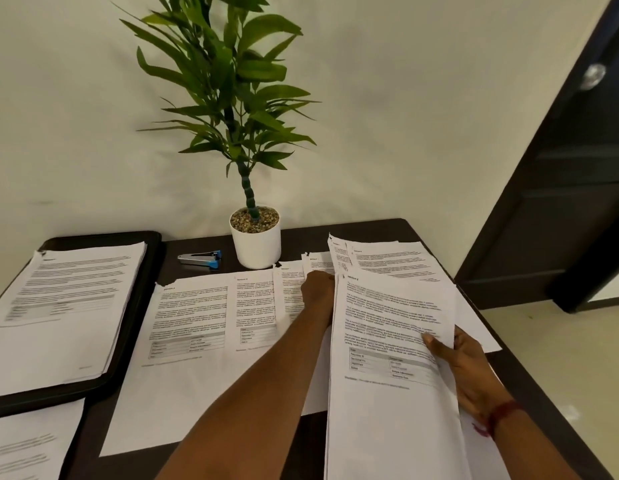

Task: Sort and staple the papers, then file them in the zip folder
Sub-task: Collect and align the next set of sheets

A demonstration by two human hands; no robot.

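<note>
My right hand grips a stack of printed papers by its right edge, thumb on the top sheet, and holds it tilted above the table's right side. My left hand reaches forward to the stack's upper left edge; its fingers are hidden behind the sheets. Overlapping printed sheets lie fanned across the middle of the dark table. At the left lies the black zip folder, open, with a pile of papers on it. A silver and blue stapler rests behind the fanned sheets.
A white pot with a green plant stands at the back centre against the wall. More sheets lie at the back right, and one sheet at the front left. A dark door stands right of the table's edge.
</note>
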